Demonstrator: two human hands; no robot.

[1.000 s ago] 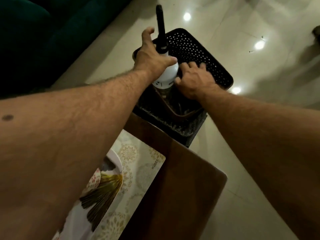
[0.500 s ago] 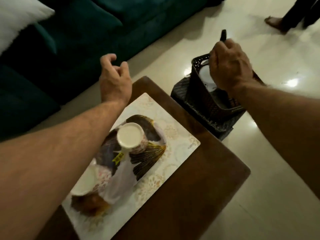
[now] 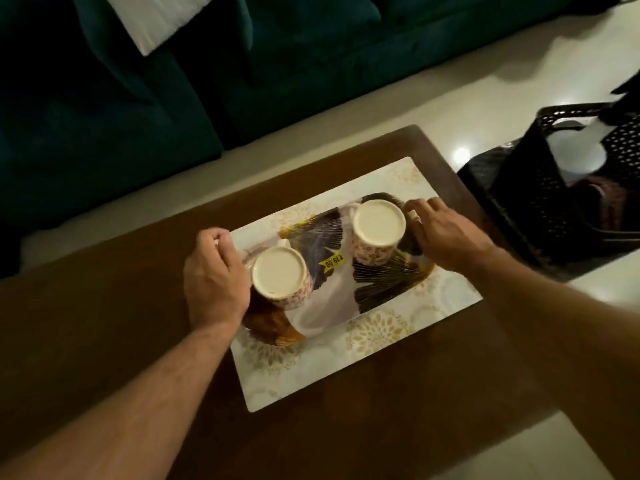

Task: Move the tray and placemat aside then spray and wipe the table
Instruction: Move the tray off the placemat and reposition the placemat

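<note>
A patterned tray (image 3: 377, 282) with dark and gold leaf shapes lies on a pale floral placemat (image 3: 377, 337) on the dark wooden table (image 3: 104, 323). Two upside-down floral mugs stand on the tray, one at its left (image 3: 278, 277) and one at its right (image 3: 378, 230). My left hand (image 3: 214, 277) curls over the tray's left end. At the tray's right end my right hand (image 3: 446, 233) grips the rim. The white spray bottle (image 3: 576, 150) stands in the black perforated basket (image 3: 526, 188) on the floor to the right.
A dark teal sofa (image 3: 242, 64) with a white cushion (image 3: 159, 19) runs along the far side of the table. Glossy pale floor tiles (image 3: 485, 91) surround the table. The basket rests on a black lid, close to the table's right edge.
Both hands left the basket and spray bottle and came down onto the two ends of the tray. The view swung left, from the basket to the table.
</note>
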